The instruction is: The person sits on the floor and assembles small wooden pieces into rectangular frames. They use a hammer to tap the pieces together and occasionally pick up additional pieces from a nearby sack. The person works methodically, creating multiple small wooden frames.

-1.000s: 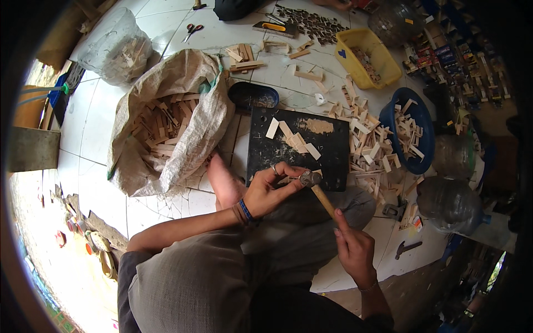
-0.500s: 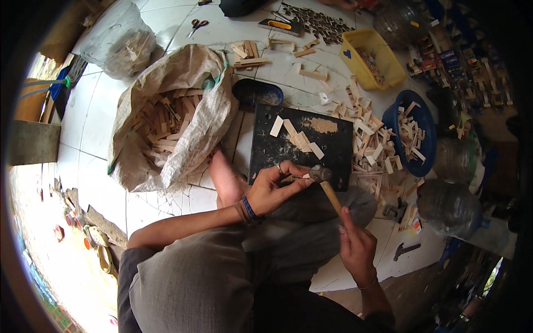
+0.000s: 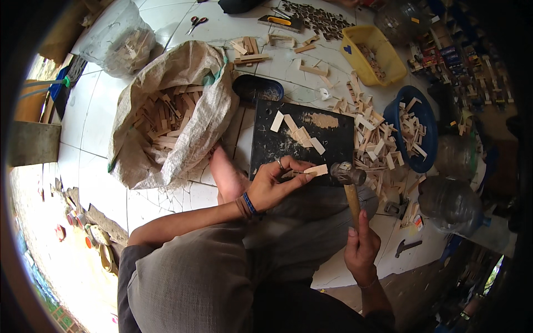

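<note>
Between the thumb and fingers of my left hand (image 3: pixel 273 182) is a small pale wood piece (image 3: pixel 317 170), held over the near edge of a black board (image 3: pixel 272 147). My right hand (image 3: pixel 363 247) is wrapped round the wooden handle of a hammer (image 3: pixel 348 173). The hammer's metal head is raised just right of the wood piece, apart from it. On the board lie several small wood strips (image 3: pixel 300 136) and a patch of sawdust (image 3: pixel 322 120).
Left of the board stands an open woven sack (image 3: pixel 214 102) full of wood strips. Small wooden assemblies (image 3: pixel 373 139) are heaped at right, beside a blue basin (image 3: pixel 425 158). Beyond are a yellow tub (image 3: pixel 397 69), a dark oval tray (image 3: pixel 244 89) and scissors (image 3: pixel 195 23). Another hammer (image 3: pixel 408 248) lies at lower right.
The hammer has shifted right, away from the wood piece, together with my right hand. My left hand has stayed nearly in place, and more of the wood piece shows.
</note>
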Tool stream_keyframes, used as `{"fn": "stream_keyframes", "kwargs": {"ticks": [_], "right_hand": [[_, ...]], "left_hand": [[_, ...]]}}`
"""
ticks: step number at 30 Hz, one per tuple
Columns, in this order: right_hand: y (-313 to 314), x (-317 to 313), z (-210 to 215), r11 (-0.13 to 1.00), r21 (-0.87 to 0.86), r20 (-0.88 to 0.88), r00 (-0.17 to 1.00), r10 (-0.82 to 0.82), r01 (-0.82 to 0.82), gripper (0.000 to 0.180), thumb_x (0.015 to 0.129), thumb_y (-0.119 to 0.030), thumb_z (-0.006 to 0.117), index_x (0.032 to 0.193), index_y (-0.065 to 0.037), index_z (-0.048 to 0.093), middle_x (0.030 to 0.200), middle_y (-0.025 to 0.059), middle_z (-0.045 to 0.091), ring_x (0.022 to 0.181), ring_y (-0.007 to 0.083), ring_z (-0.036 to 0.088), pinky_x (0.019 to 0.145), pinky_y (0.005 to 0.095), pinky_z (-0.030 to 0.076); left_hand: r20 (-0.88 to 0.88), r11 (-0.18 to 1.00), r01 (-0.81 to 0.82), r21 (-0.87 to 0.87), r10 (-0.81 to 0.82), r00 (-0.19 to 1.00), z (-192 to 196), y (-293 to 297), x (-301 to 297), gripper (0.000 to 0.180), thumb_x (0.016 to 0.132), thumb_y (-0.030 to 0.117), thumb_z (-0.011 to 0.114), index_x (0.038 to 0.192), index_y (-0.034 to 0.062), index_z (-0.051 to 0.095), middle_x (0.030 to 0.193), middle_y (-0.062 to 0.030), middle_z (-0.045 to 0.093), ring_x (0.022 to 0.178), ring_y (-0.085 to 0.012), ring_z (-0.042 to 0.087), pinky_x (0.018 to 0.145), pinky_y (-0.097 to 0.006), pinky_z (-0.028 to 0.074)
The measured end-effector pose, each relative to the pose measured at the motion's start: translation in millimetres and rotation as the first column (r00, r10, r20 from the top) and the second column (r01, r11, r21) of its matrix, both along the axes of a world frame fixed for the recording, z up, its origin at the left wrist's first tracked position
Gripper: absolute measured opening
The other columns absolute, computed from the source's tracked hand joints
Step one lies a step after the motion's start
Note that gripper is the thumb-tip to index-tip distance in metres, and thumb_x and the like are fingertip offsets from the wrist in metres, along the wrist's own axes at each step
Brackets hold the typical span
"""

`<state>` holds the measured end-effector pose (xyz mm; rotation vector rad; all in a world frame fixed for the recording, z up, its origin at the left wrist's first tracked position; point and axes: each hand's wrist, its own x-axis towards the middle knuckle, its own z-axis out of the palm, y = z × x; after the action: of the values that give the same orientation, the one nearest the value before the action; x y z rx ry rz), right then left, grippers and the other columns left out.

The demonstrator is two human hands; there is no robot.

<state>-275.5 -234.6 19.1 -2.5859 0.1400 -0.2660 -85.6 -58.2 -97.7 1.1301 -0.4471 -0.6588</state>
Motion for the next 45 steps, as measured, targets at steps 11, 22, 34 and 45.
{"fn": "stream_keyframes", "kwargs": {"ticks": [11,22,34,45], "right_hand": [[18.8,57.8,-16.2,0.696,0.561,-0.173,0.886,-0.431,0.448,0.034,0.106,-0.018,0.060,0.134,0.001,0.062,0.106,0.0136,0.072,0.092,0.0178,0.069,0.082,0.0299,0.053],[21.0,106.1,-44.9,0.552,0.626,-0.464,0.832,-0.305,0.551,0.033,0.103,-0.036,0.068,0.099,-0.003,0.070,0.068,-0.0083,0.051,0.057,0.0013,0.042,0.050,0.0225,0.033],[17.2,106.2,-41.4,0.567,0.627,-0.465,0.841,-0.278,0.534,0.031,0.103,-0.036,0.066,0.100,-0.006,0.067,0.066,-0.0094,0.045,0.055,0.0004,0.040,0.048,0.0203,0.031],[12.7,107.6,-42.6,0.672,0.540,-0.458,0.847,-0.270,0.506,0.032,0.104,-0.037,0.065,0.097,-0.005,0.067,0.065,-0.0077,0.046,0.057,0.0020,0.040,0.050,0.0232,0.031]], "left_hand": [[0.011,0.997,0.035,0.073,-0.036,0.999,7.2,1.9,1.1,0.018,0.098,0.008,0.073,0.111,-0.0011,0.064,0.122,-0.0116,0.073,0.115,-0.0122,0.064,0.100,-0.029,0.051],[0.348,0.978,-0.018,0.209,-0.057,0.936,17.6,8.0,7.7,0.035,0.092,0.016,0.080,0.120,0.0008,0.064,0.114,-0.0114,0.074,0.104,-0.0186,0.074,0.089,-0.031,0.058],[0.413,0.978,-0.023,0.207,-0.066,0.908,10.8,7.4,11.3,0.033,0.089,0.015,0.080,0.118,0.0019,0.071,0.109,-0.0125,0.077,0.101,-0.0241,0.076,0.087,-0.033,0.059],[0.421,0.978,-0.019,0.209,-0.072,0.904,10.3,8.0,12.1,0.032,0.091,0.014,0.079,0.120,0.0024,0.071,0.110,-0.0129,0.077,0.100,-0.0237,0.076,0.086,-0.033,0.059]]}}
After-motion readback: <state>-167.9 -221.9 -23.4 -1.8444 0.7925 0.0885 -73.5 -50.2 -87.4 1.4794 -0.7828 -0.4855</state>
